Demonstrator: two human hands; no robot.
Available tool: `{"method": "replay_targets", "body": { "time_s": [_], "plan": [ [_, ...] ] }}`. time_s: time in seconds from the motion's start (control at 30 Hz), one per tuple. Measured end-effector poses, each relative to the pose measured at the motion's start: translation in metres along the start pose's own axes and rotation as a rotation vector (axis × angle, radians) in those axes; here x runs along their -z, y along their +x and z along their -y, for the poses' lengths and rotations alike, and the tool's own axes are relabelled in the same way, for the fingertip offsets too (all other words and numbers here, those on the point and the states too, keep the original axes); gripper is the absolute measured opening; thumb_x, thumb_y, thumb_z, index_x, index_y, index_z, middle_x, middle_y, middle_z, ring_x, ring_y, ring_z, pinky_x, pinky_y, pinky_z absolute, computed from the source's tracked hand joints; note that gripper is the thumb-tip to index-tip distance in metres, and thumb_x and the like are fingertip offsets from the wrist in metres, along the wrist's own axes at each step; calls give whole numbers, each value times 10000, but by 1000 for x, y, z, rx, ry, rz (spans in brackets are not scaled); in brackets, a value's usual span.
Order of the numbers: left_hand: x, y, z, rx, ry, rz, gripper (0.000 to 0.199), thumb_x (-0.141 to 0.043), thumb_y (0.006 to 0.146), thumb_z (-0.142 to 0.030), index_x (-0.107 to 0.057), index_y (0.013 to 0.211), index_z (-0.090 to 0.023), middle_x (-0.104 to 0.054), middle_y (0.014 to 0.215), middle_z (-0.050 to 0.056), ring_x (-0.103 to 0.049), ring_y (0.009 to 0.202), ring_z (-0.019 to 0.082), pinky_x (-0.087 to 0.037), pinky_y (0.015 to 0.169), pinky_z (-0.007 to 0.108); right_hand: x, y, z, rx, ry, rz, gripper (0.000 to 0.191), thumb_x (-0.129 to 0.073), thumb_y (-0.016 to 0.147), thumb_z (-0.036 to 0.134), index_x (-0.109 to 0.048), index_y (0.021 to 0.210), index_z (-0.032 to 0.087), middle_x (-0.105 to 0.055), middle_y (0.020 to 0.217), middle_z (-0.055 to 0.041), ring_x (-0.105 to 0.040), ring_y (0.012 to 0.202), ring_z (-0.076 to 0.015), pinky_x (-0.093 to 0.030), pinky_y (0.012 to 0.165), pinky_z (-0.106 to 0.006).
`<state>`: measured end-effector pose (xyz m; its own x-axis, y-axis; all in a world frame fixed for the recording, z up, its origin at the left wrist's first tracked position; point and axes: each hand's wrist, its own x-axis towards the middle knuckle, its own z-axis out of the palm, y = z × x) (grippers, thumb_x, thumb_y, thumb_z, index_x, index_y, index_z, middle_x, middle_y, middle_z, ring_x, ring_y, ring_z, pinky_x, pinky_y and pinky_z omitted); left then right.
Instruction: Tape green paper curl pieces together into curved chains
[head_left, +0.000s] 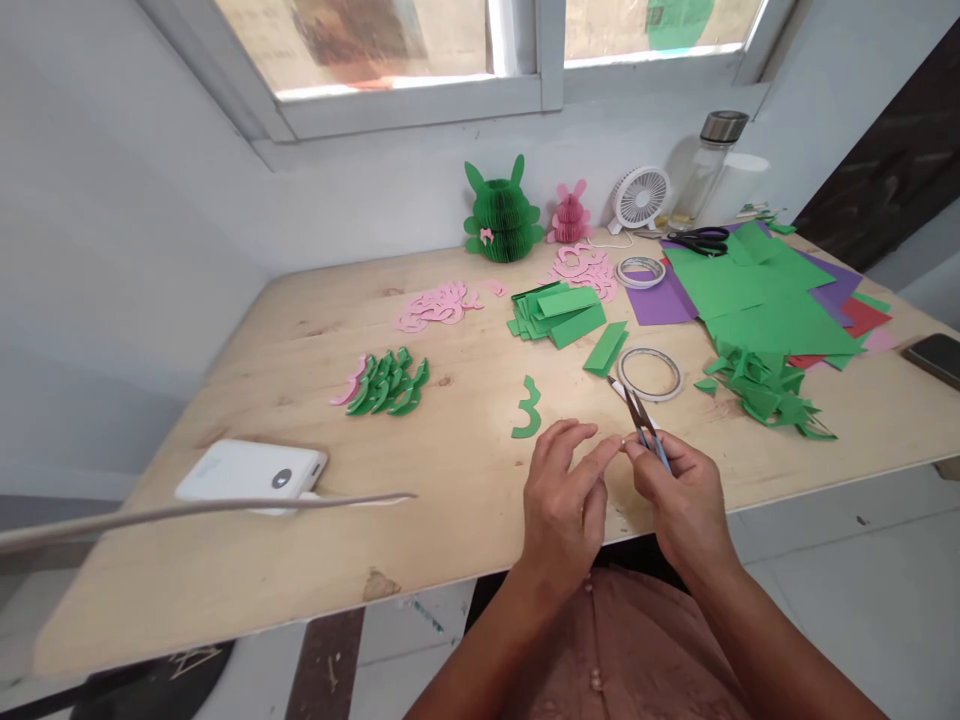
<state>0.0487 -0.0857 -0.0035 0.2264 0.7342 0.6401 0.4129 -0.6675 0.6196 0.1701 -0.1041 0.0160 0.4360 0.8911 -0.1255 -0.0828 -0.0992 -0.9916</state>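
Observation:
My right hand [686, 490] is closed around small blue-handled snips [651, 435], their dark blades pointing away from me. A tiny white bit [623, 443], perhaps tape, shows at my right thumb tip. My left hand [564, 490] reaches its index finger to that bit; its other fingers are bent but apart. Just beyond the left hand, a wavy green paper cutout [528, 410] lies flat on the table. A roll of white tape [651, 375] rests behind the snips, with a white strip partly hidden under the blades. A folded green paper piece [606, 348] lies near the roll.
Green scraps [772, 390] and coloured sheets [772, 290] with black scissors [701, 240] lie right. Folded green papers [559, 312], pink cutouts [442, 305] and wavy green pieces [390, 382] lie around. Paper figures [502, 220] and a fan [641, 198] stand behind. A cable [225, 507] crosses left, by a power bank [251, 472].

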Motion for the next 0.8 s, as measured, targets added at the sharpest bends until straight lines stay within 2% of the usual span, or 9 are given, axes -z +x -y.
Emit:
{"method": "replay_targets", "body": {
  "time_s": [0.23, 0.43, 0.57, 0.67, 0.8],
  "plan": [
    [-3, -2, 3, -131, 286, -63, 340, -458, 863, -74, -647, 1111, -211, -631, 1110, 115, -512, 1157, 259, -489, 918, 446, 1, 0, 0, 2, -59, -4, 272, -683, 702, 421, -635, 695, 154, -375, 506, 57, -245, 457, -60, -165, 413, -215],
    [-4, -4, 3, -165, 359, -77, 332, -498, 859, -77, -650, 1116, -222, -642, 1092, 107, -523, 1155, 268, -489, 913, 442, 0, 0, 2, 35, -114, -23, 251, -667, 696, 407, -631, 680, 159, -422, 505, 51, -270, 453, -64, -198, 424, -215],
    [-2, -4, 1, -88, 214, -19, 396, -449, 854, -43, -630, 1154, -227, -623, 1116, 107, -509, 1165, 252, -478, 942, 459, 0, 0, 0, 61, -118, -44, 217, -650, 698, 371, -609, 656, 162, -478, 534, 42, -334, 471, -72, -268, 450, -214],
    [2, -2, -2, 50, -27, 42, 406, -442, 855, -48, -623, 1163, -239, -615, 1147, 91, -523, 1153, 220, -472, 961, 450, -1, 0, -2, 66, -107, -51, 186, -649, 701, 340, -603, 663, 164, -502, 557, 40, -375, 494, -77, -299, 472, -211],
    [6, 1, -6, 264, -315, 86, 333, -495, 851, -80, -665, 1087, -242, -637, 1124, 69, -575, 1094, 189, -485, 949, 400, -1, -1, -2, 77, -106, -45, 177, -653, 699, 327, -597, 661, 165, -468, 531, 52, -340, 473, -70, -265, 456, -211]
  ]
}}
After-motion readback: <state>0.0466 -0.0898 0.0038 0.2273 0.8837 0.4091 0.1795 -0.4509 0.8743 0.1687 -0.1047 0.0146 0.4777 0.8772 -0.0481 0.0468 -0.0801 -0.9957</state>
